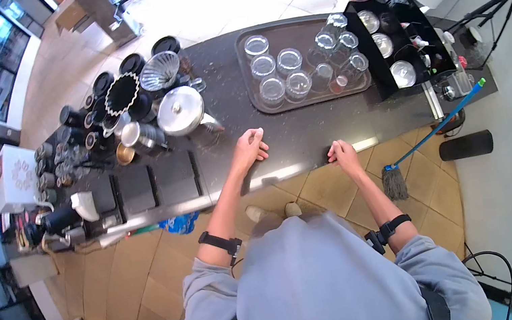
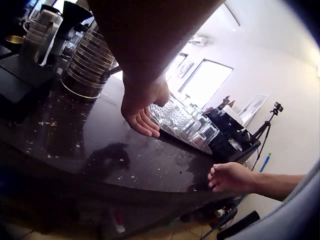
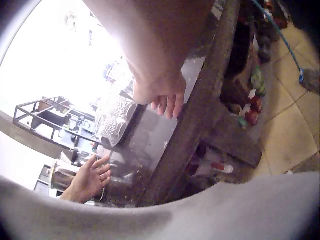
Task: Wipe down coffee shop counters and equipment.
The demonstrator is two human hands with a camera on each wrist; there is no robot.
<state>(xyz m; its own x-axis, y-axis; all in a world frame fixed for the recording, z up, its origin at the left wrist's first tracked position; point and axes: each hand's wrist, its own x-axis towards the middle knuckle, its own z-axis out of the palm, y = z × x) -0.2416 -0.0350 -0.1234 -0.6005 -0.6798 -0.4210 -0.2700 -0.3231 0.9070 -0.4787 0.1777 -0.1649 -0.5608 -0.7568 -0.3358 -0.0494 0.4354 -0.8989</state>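
My left hand (image 1: 249,151) is over the dark counter (image 1: 224,97) near its front edge, fingers loosely bent, holding nothing. In the left wrist view the left hand (image 2: 143,107) hangs above the counter top, the tray beyond it. My right hand (image 1: 345,156) is by the counter's front edge, fingers loosely curled and empty; the right wrist view shows the right hand (image 3: 162,92) with its fingers hanging down. A brown tray (image 1: 307,101) with several upturned glasses (image 1: 272,89) lies beyond both hands. Left of it stands a steel kettle (image 1: 180,111).
At the right of the counter is a black divided box (image 1: 415,72) with glass items. Drippers (image 1: 122,93), jars and a steel pitcher (image 1: 142,137) crowd the left, behind dark flat pads (image 1: 136,189). A blue-handled mop (image 1: 395,182) leans at the right.
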